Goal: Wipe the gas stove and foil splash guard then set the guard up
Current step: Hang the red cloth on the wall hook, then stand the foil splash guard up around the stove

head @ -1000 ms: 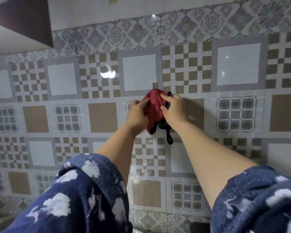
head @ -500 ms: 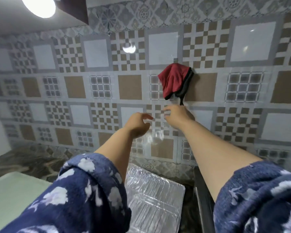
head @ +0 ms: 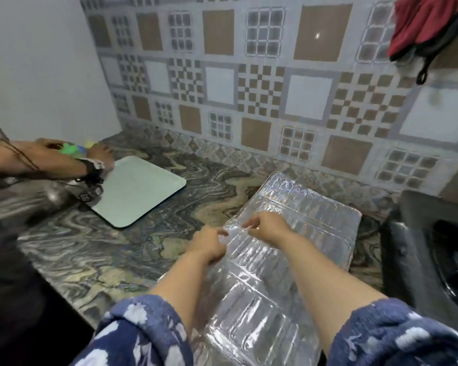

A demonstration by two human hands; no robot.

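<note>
Hands meet at the left edge of the ribbed silver foil splash guard [head: 288, 233] lying flat on the marbled grey counter [head: 117, 249]: left hand [head: 206, 244] and right hand [head: 265, 227] both pinch it with curled fingers. Black gas stove [head: 428, 249] sits just right. Farther left, a pale green tray [head: 138, 188]; above, a red cloth [head: 426, 25] hangs on the patterned tile wall [head: 249, 88].

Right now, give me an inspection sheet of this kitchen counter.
Surface: marbled stone counter.
Job's things: foil splash guard lying flat; gas stove at right; red cloth hanging on the tiled wall.
Clutter: pale green tray.
Hands: left hand and right hand pinch the guard's left edge.
Cables: nothing seen.
Surroundings: another person's arm reaching from left.
</note>
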